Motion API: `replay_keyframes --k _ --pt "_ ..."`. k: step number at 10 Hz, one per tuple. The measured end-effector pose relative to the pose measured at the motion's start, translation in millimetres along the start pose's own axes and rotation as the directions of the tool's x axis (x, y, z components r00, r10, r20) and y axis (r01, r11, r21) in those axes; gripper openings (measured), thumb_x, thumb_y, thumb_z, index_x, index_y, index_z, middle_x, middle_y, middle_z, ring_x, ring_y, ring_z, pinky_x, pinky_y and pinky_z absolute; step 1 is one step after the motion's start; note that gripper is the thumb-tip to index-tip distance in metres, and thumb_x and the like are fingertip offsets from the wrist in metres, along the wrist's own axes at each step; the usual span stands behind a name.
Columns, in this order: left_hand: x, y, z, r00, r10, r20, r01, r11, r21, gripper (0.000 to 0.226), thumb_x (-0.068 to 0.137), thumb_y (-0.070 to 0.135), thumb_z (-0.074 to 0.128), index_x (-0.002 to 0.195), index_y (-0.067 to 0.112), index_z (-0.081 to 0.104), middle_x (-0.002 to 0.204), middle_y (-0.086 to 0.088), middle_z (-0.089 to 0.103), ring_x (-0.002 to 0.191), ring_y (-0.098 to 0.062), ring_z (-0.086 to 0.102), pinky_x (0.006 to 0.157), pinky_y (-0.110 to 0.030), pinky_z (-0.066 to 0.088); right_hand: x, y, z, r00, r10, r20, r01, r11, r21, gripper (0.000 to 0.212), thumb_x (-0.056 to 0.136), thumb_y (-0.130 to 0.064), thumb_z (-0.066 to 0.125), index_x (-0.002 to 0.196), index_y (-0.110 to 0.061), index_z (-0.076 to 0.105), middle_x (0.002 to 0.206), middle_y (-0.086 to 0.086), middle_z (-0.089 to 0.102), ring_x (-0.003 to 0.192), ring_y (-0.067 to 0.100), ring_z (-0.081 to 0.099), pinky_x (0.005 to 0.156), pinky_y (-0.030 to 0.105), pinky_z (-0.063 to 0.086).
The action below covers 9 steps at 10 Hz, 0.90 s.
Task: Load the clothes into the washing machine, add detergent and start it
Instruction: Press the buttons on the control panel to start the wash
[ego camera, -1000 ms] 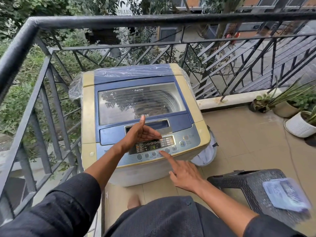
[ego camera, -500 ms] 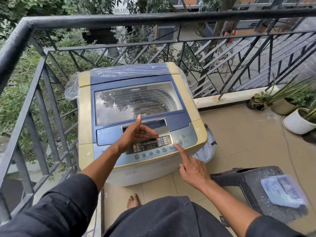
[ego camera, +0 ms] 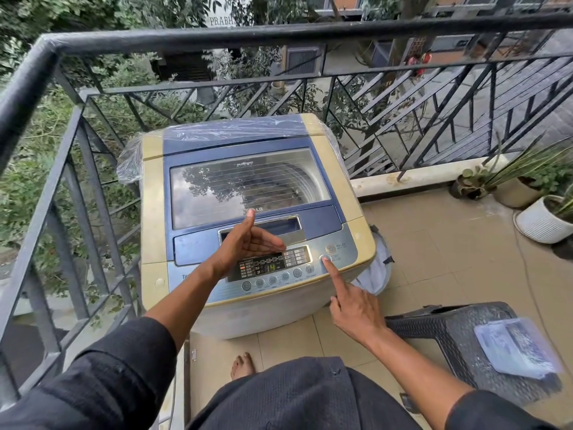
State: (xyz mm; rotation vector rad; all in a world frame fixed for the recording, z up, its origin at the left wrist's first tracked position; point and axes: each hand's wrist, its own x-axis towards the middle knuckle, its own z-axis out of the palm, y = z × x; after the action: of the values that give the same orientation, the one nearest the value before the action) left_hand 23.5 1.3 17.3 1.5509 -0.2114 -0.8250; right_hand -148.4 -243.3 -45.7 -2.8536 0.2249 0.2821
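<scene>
**Finger on the start button, lid down**

The right hand (ego camera: 353, 308) reaches up to the washing machine (ego camera: 248, 212), index finger straight and its tip on the round start/pause button (ego camera: 325, 259), the other fingers folded back into the palm and holding nothing. Just beyond that fingertip sits the power button (ego camera: 331, 248). To the left of the pointing finger runs the control panel (ego camera: 269, 265), its display showing a green "14" (the smaller lettering is too fine to read).

The left hand (ego camera: 245, 243) hovers over the panel, fingers loose and slightly apart, thumb up towards the lid (ego camera: 248, 184), gripping nothing; whether it brushes the panel I cannot quite tell. The glass lid lies flat and closed just past that thumb, tree reflections across it, the drum ribs showing faintly through.

Behind the right wrist, a dark woven stool (ego camera: 449, 330) carries a pale blue packet (ego camera: 517, 349), rather blurred. Beyond the right hand, tucked against the machine's side, a light laundry bag (ego camera: 375, 268) peeks out. Potted plants (ego camera: 539, 209) stand farther off on that side, and a black railing (ego camera: 217, 35) rings the balcony.
</scene>
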Motion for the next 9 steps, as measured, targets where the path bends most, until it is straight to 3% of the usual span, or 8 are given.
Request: replay_keyframes --k 5,9 --pt "-0.2 3.5 2.1 1.0 -0.014 -0.012 0.014 1.0 -0.002 0.095 0.108 0.059 0.009 0.112 -0.013 0.071 0.114 -0.025 0.075 0.114 -0.037 0.072 0.112 -0.049 0.048 4.9 -1.1 4.4 0.998 0.026 0.055 -0.027 0.999 0.02 0.107 0.092 -0.015 0.05 0.151 -0.051 -0.032 0.068 0.008 0.06 0.059 0.029 0.059 0.063 0.043 0.057" --pt "-0.6 5.1 3.1 1.0 -0.015 -0.013 0.015 1.0 0.001 0.095 0.109 0.058 0.01 0.112 -0.015 0.071 0.114 -0.026 0.075 0.113 -0.037 0.072 0.112 -0.049 0.049 4.7 -2.4 5.6 0.998 0.039 0.058 -0.041 0.999 0.032 0.107 0.092 -0.023 0.053 0.151 -0.049 -0.032 0.072 0.007 0.062 0.064 0.028 0.062 0.067 0.043 0.058"
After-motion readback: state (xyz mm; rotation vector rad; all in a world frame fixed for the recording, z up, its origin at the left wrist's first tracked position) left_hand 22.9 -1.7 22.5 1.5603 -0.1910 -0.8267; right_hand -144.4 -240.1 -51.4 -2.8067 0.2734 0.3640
